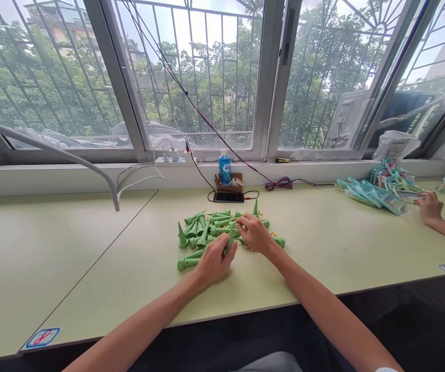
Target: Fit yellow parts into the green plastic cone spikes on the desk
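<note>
Pointing tip-up, green cone (230, 242) is clamped in left hand (215, 260), nearer bench (323, 258) front edge; right hand (256, 235) is held just beyond, rightward, at cone pile (203, 235), grip cannot be told.

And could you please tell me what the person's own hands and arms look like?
The left hand and right hand wear no gloves, watch or bracelet that shows. The forearms are bare; a bit of white, perhaps a sleeve, shows at the right one's lower end.
</note>
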Demonstrator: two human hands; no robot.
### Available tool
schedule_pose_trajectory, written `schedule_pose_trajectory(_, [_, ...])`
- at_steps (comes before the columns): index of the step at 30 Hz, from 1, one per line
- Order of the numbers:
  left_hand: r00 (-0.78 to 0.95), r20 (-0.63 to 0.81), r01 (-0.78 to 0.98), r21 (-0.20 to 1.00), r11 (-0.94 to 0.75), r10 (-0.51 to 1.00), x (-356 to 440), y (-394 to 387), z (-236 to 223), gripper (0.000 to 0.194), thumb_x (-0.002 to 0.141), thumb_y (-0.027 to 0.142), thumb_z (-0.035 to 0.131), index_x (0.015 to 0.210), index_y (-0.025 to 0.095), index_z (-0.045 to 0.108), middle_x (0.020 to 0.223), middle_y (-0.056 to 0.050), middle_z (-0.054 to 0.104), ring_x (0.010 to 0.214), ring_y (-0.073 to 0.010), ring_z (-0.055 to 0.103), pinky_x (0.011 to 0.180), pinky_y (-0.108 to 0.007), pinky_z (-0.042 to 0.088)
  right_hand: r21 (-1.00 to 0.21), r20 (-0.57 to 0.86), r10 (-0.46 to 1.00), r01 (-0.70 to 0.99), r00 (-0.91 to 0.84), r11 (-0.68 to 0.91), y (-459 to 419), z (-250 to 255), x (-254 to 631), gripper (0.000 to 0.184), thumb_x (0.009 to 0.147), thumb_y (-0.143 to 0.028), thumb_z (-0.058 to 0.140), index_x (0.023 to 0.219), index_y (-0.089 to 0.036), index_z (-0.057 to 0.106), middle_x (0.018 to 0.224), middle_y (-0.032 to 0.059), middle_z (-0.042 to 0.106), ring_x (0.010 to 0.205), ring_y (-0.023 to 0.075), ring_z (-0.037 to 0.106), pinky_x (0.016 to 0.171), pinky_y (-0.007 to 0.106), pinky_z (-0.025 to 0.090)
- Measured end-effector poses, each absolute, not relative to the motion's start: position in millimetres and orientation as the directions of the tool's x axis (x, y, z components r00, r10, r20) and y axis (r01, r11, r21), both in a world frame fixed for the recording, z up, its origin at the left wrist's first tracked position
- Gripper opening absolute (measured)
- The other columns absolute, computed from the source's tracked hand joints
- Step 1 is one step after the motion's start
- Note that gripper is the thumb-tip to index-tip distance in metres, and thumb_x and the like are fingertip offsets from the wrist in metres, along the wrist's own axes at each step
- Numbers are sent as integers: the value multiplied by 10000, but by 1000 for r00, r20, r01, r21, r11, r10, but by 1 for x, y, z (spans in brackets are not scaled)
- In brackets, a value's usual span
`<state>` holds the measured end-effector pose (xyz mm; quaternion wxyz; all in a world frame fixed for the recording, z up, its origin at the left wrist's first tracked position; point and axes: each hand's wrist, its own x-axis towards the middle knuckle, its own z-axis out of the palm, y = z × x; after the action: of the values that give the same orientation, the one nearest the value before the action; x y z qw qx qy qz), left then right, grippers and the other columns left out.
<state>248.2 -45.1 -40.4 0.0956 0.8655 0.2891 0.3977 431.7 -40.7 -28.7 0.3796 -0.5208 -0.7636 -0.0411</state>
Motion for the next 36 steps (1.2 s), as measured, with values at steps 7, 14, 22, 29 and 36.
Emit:
schedule_pose_trajectory(7, [724, 497, 350, 333, -876, 478, 251, -54, -37, 263, 953, 317, 445, 714, 207, 429, 665, 6, 484, 588, -134, 441, 583, -272, 330, -373, 611, 786, 843, -91, 388, -30, -28, 456, 132, 917, -139, 528, 943, -159, 656, 851, 59, 652, 801, 178, 567, 803, 294, 399])
schedule_pose_trajectory(14, [706, 454, 381, 404, -832, 543, 249, -48, -38, 344, 921, 373, 515, 654, 205, 377, 617, 27, 439, 553, -120, 374, 562, -257, 316, -225, 517, 829, 901, -212, 370, -16, -31, 443, 263, 931, -70, 452, 991, -178, 684, 1006, 92, 654, 978, 222, 529, 836, 325, 348])
schedule_pose_trajectory(22, [719, 452, 345, 428, -835, 528, 249, -48, -39, 315, 918, 356, 520, 664, 200, 417, 645, 16, 470, 574, -120, 376, 575, -260, 324, -229, 441, 887, 938, -139, 261, 1, -25, 434, 167, 919, -124, 553, 983, -178, 697, 951, 93, 647, 910, 209, 569, 795, 297, 366])
schedule_pose_trajectory(29, [713, 456, 349, 428, -833, 533, 248, -48, -39, 268, 926, 325, 512, 697, 199, 449, 705, 6, 475, 595, -125, 413, 588, -259, 350, -191, 370, 917, 953, -150, 233, 14, -21, 435, 86, 837, -124, 677, 897, -165, 723, 919, 109, 669, 873, 216, 593, 746, 285, 388])
schedule_pose_trajectory(36, [714, 452, 333, 451, -828, 534, 247, -47, -40, 237, 949, 324, 475, 754, 193, 505, 751, -2, 468, 600, -121, 412, 593, -260, 372, -149, 332, 922, 954, -199, 260, 21, -23, 433, 59, 833, -120, 683, 826, -168, 717, 906, 109, 672, 861, 215, 598, 722, 279, 388])
